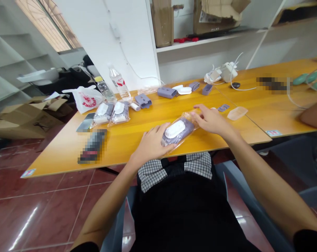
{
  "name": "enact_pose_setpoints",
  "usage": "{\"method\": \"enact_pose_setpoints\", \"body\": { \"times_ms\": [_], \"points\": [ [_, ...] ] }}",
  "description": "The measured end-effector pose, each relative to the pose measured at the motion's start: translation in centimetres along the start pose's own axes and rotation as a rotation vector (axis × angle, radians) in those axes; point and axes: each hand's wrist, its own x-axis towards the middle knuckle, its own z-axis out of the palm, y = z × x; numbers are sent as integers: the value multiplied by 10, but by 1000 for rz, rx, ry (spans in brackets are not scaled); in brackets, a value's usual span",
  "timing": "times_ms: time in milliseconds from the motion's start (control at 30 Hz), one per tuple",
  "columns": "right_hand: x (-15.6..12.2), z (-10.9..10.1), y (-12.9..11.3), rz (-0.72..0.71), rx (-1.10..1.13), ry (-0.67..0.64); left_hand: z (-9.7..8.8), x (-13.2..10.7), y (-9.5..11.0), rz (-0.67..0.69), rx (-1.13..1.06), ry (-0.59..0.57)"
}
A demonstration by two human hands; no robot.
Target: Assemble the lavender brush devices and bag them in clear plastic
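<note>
A clear plastic bag [179, 132] with a grey case and a white oval piece inside lies on the orange table [132, 136] right in front of me. My left hand [151, 143] grips the bag's near end, fingers curled round it. My right hand [211, 119] pinches the bag's far, open end between thumb and fingers.
Two more bagged sets [111, 113] lie at the left, near two water bottles [118, 83] and a white shopping bag [85, 98]. Loose grey cases [166, 92] and white pieces [184, 90] sit further back. Another person's arm [314, 114] rests at the right edge. Cardboard boxes [24, 115] stand on the floor at left.
</note>
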Motion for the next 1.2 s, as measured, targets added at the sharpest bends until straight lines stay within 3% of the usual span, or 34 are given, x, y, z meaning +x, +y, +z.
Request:
{"method": "enact_pose_setpoints", "body": {
  "times_ms": [133,333,467,600,800,867,933,1033,1100,1200],
  "points": [
    [1,12,0,35,-46,-3,5,2,4,-37,3,36],
    [3,16,-1,-70,303,-135,7,6,4,-65,-22,53],
    [2,23,-12,-168,375,-202,4,8,-4,-67,-14,43],
    [4,24,-9,-129,315,-93,-2,9,-16,-50,-36,40],
    [11,-1,31,59,172,173,-19,10,-45,-11,-63,-5],
    [12,-11,42,113,105,205,-25,9,-55,-27,-51,-12],
    [12,-17,45,170,80,154,-28,8,-60,-79,-25,2],
    [10,-14,34,286,220,-40,-28,5,-60,-147,-14,58],
    [8,-5,21,350,405,-161,-28,4,-57,-142,-54,85],
    [7,16,5,353,613,-231,-27,8,-58,-164,-174,76]
  ]
}}
